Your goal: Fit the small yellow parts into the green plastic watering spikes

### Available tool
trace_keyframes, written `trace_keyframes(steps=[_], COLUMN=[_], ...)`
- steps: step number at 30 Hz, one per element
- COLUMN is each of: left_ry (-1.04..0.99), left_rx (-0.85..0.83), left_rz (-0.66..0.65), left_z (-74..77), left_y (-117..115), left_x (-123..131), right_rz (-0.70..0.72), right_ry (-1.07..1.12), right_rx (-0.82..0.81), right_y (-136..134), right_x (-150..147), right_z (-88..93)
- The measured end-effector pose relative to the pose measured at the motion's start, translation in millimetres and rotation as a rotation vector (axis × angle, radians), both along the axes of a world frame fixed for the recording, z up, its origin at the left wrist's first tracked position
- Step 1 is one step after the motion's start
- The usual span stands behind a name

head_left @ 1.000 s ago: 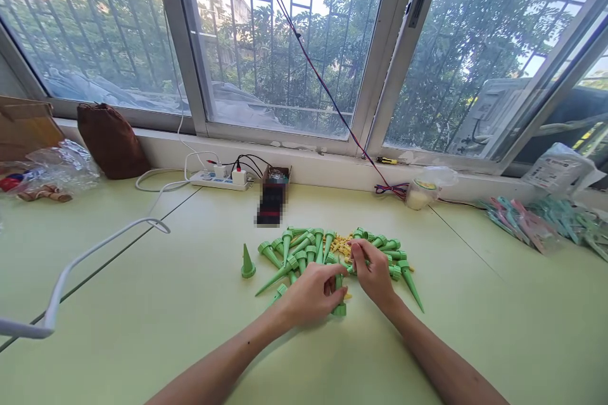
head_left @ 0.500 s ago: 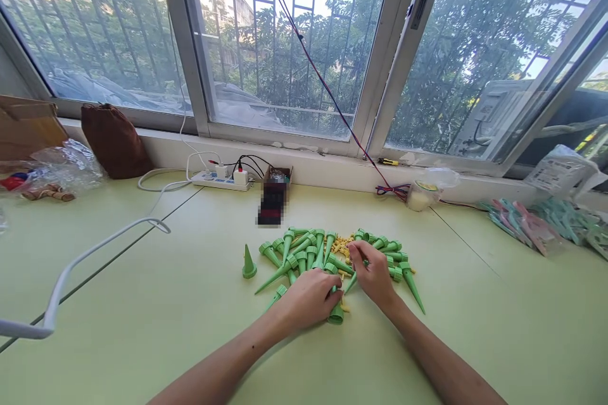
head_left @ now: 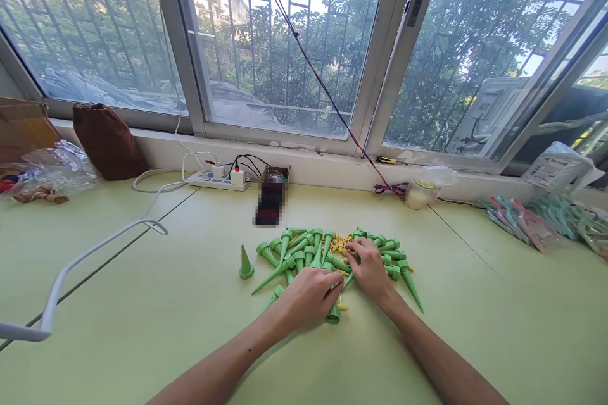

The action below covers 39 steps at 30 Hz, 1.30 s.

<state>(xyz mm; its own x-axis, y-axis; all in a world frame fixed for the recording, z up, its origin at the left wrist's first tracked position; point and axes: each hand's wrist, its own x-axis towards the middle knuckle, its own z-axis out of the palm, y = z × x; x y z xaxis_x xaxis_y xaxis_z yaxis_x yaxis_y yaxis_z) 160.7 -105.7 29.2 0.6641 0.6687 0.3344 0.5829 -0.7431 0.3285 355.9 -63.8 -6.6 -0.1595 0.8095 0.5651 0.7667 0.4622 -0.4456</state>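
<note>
My left hand (head_left: 311,294) is closed in a pinch over the front of a heap of green plastic spikes (head_left: 273,272). Whatever sits between its fingertips is hidden. Under those fingers, the open end of one green spike (head_left: 333,316) shows, with a small yellow piece (head_left: 342,307) beside it. My right hand (head_left: 372,267) has curled fingers at the near edge of a pile of small yellow pieces (head_left: 340,243). Its thumb and fingertips come together there, and what they hold is too small to make out. One green spike (head_left: 246,264) stands upright, left of the heap.
At the back are a power strip (head_left: 218,181), a small box (head_left: 278,174), a pixelated dark object (head_left: 268,204) and a jar (head_left: 420,194). A white cable (head_left: 90,252) crosses the left side. Bagged pink and green items (head_left: 522,221) lie far right; a brown pouch (head_left: 108,142) stands left.
The left fingers have drawn closer together above the green spike. My right hand has shifted slightly left, its fingertips lower at the yellow pieces. The whole view has moved a little.
</note>
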Motion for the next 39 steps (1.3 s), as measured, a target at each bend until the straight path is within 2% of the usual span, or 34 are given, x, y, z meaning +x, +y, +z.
trace_keyframes(steps=[6, 12, 25, 39], left_ry=[0.015, 0.024, 0.023, 0.037], left_rx=[0.022, 0.029, 0.021, 0.000], left_rz=[-0.040, -0.051, -0.073, -0.071], left_z=[-0.6, -2.4, -5.3, -2.2], left_y=[-1, -1, -1, -1], left_x=[-1, -1, -1, -2], right_rz=[-0.108, -0.155, -0.169, -0.134], right_ry=[-0.091, -0.151, -0.177, -0.153], right_rx=[-0.028, -0.054, -0.096, 0.007], right_y=[4, 7, 6, 6], right_x=[-3, -7, -11, -12], right_z=[-5.2, -1.9, 2.9, -0.7])
